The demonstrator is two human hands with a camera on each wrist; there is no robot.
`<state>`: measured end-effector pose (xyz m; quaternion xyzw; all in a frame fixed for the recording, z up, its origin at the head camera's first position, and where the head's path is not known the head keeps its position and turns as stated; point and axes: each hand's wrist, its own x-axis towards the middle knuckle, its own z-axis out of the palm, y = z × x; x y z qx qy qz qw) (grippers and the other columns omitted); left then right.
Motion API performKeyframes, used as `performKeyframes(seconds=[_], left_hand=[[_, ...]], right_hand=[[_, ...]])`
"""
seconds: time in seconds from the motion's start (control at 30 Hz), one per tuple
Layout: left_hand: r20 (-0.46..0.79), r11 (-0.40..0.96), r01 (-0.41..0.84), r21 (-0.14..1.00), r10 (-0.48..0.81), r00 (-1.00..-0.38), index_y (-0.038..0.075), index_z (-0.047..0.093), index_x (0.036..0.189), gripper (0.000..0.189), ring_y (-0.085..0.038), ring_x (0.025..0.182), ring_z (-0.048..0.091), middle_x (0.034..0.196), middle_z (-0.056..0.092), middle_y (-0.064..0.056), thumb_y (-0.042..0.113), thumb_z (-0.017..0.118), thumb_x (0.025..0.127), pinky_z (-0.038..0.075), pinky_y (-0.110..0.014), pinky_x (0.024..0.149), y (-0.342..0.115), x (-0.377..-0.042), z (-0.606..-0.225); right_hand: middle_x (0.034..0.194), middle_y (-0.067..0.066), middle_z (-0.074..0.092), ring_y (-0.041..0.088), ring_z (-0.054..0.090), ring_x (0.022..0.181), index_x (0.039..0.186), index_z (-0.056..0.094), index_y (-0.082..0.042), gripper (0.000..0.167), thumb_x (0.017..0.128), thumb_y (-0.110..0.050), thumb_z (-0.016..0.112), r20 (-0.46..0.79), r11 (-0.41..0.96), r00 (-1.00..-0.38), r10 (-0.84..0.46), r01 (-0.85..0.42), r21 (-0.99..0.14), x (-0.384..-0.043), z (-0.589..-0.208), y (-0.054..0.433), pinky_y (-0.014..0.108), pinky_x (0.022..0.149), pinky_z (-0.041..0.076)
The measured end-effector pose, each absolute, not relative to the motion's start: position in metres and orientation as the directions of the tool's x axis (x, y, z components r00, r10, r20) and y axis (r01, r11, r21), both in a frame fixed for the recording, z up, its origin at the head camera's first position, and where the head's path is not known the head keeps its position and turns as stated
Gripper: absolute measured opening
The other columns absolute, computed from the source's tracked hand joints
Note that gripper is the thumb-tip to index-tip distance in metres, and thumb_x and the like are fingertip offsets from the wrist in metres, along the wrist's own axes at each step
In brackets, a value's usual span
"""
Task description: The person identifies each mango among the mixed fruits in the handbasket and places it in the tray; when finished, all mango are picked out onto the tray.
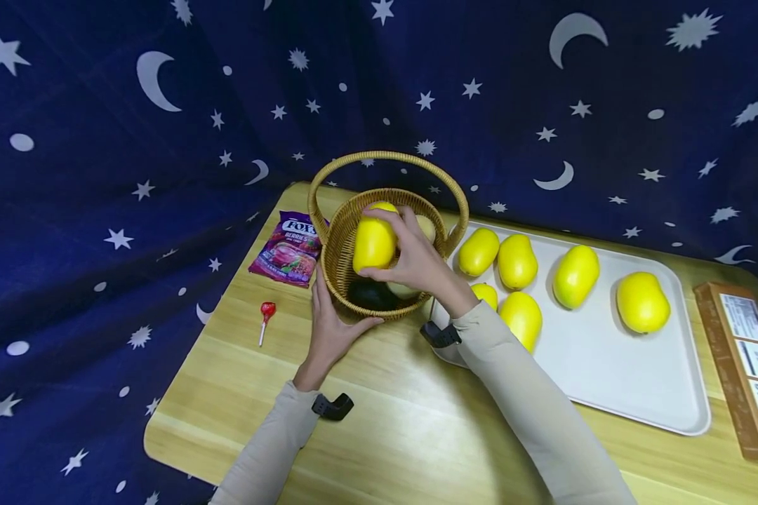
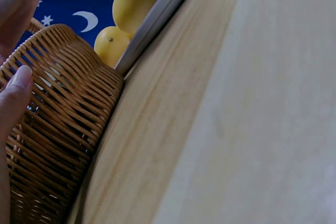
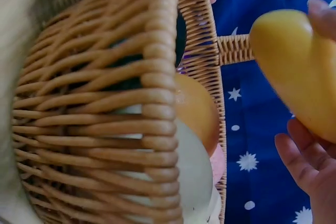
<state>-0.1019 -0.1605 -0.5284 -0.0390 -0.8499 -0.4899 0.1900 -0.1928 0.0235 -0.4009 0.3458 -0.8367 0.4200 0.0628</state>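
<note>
A yellow mango (image 1: pixel 374 245) is pinched between the thumb and fingers of my right hand (image 1: pixel 413 258), over the mouth of a wicker basket (image 1: pixel 335 270) with a tall hoop handle. My left hand (image 1: pixel 330 331) holds the basket at its near left side, thumb along the front wall and fingers along the left. Inside lie a dark rounded item (image 1: pixel 369 294), a pale round item (image 3: pixel 194 169) and an orange-yellow fruit (image 3: pixel 197 108). In the right wrist view the held mango (image 3: pixel 289 66) is apart from the basket's rim.
Several mangoes (image 1: pixel 577 275) lie on a white tray (image 1: pixel 625 379) right of the basket. A purple FOX'S candy bag (image 1: pixel 290 249) and a red lollipop (image 1: pixel 267 312) lie to the left. A brown box (image 1: pixel 726 365) stands at the far right. A starry blue cloth (image 1: pixel 512 105) hangs behind the table.
</note>
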Motion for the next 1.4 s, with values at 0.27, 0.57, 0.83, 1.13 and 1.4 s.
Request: performKeyframes(seconds=[0.27, 0.57, 0.83, 1.13, 1.4], left_hand=[[0.356, 0.501, 0.255, 0.827, -0.115, -0.927, 0.014, -0.005, 0.158, 0.142, -0.029, 0.143, 0.026, 0.159, 0.019, -0.008, 0.046, 0.092, 0.06, 0.025, -0.057, 0.115, -0.159, -0.103, -0.527], [0.359, 0.495, 0.256, 0.83, -0.123, -0.925, 0.013, -0.004, 0.158, 0.142, -0.029, 0.143, 0.025, 0.158, 0.02, -0.01, 0.047, 0.092, 0.059, 0.026, -0.057, 0.115, -0.16, -0.104, -0.527], [0.345, 0.5, 0.233, 0.834, -0.142, -0.928, 0.012, -0.003, 0.158, 0.143, -0.028, 0.144, 0.025, 0.157, 0.021, -0.01, 0.039, 0.095, 0.058, 0.026, -0.055, 0.116, -0.16, -0.101, -0.527], [0.315, 0.495, 0.204, 0.845, -0.152, -0.937, 0.017, -0.004, 0.159, 0.144, -0.026, 0.146, 0.022, 0.159, 0.019, -0.006, 0.04, 0.095, 0.057, 0.022, -0.055, 0.117, -0.161, -0.101, -0.527], [0.328, 0.489, 0.222, 0.844, -0.144, -0.934, 0.015, -0.004, 0.158, 0.144, -0.028, 0.145, 0.023, 0.16, 0.018, -0.007, 0.041, 0.095, 0.057, 0.024, -0.058, 0.115, -0.16, -0.101, -0.527]], right_hand=[[0.133, 0.018, 0.04, 0.03, 0.051, 0.113, 0.139, 0.047, -0.027, 0.084, 0.067, -0.03, 0.09, 0.422, 0.399, -0.764, -0.488, -0.625, -0.671, -0.174, -0.409, 0.049, 0.049, 0.088, 0.052], [0.135, 0.017, 0.039, 0.031, 0.049, 0.115, 0.14, 0.045, -0.027, 0.086, 0.066, -0.027, 0.09, 0.398, 0.39, -0.779, -0.484, -0.599, -0.699, -0.161, -0.416, 0.072, 0.05, 0.09, 0.049], [0.144, 0.018, 0.031, 0.031, 0.039, 0.131, 0.139, 0.049, -0.023, 0.087, 0.063, -0.024, 0.091, 0.402, 0.403, -0.789, -0.464, -0.593, -0.697, -0.146, -0.423, 0.095, 0.056, 0.095, 0.045], [0.148, 0.013, 0.03, 0.027, 0.029, 0.139, 0.137, 0.052, -0.02, 0.088, 0.06, -0.02, 0.094, 0.399, 0.446, -0.806, -0.438, -0.58, -0.681, -0.135, -0.429, 0.124, 0.054, 0.097, 0.043], [0.145, 0.012, 0.034, 0.027, 0.031, 0.137, 0.136, 0.053, -0.017, 0.088, 0.058, -0.014, 0.094, 0.375, 0.461, -0.819, -0.435, -0.56, -0.689, -0.122, -0.441, 0.152, 0.059, 0.091, 0.045]])
